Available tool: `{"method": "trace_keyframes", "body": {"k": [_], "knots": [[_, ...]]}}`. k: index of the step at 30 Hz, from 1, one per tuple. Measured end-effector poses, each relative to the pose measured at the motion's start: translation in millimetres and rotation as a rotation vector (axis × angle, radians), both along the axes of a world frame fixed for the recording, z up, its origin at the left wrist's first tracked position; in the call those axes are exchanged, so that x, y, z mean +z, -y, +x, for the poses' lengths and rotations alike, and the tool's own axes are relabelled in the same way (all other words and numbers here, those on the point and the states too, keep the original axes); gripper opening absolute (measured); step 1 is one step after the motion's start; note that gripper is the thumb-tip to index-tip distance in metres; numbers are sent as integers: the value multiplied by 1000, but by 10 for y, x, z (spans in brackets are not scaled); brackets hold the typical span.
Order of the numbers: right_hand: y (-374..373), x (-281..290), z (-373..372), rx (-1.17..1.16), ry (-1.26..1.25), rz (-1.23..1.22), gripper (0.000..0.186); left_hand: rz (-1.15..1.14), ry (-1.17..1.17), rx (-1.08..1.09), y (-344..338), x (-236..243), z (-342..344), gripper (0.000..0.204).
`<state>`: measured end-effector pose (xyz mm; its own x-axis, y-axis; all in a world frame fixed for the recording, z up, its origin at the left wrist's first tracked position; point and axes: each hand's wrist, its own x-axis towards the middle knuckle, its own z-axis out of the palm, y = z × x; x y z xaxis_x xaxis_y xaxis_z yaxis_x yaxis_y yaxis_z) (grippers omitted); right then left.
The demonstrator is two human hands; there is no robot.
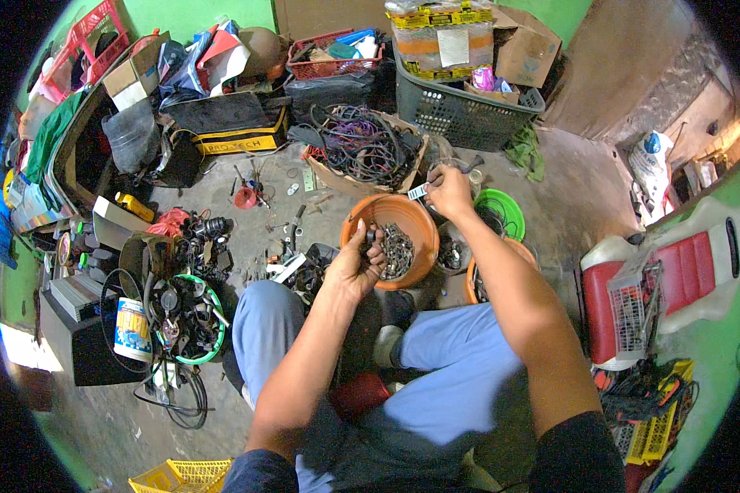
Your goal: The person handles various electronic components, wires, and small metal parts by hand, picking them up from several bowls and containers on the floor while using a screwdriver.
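Observation:
My left hand is closed over the left side of an orange basin, with a small dark round part between thumb and fingers. Beyond the basin's far right rim, my right hand pinches a small white printed tag. A thin dark line runs from near the left thumb toward the tag; I cannot tell if it is a wire joined to it. Inside the basin lies a heap of small metal pieces, perhaps screws.
A box of tangled cables stands beyond the basin. To its right are a green basin and another orange tub. Dark parts fill a green-rimmed basket at left. A red-and-white seat is at right.

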<state>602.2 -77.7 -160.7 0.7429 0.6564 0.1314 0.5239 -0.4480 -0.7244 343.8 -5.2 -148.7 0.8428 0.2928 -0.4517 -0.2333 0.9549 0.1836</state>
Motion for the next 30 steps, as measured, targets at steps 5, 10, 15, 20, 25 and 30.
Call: {"method": "trace_keyframes", "body": {"k": [5, 10, 15, 20, 25, 30], "knots": [[-287, -231, 192, -176, 37, -36, 16, 70, -47, 0, -125, -61, 44, 17], [-492, -320, 220, -287, 45, -173, 19, 11, -56, 18, -301, -52, 63, 22], [-783, -282, 114, -502, -20, -310, 22, 42, -84, 42, -459, -76, 99, 28], [-1007, -407, 62, -541, -98, -366, 27, 51, -146, 12, -634, -115, 50, 38], [-1126, -221, -222, -520, 105, -432, 24, 58, -12, 48, -820, -148, -37, 36], [-1278, 145, -343, -202, 281, -33, 16, 76, 0, 77, -823, 16, -99, 28]]}}
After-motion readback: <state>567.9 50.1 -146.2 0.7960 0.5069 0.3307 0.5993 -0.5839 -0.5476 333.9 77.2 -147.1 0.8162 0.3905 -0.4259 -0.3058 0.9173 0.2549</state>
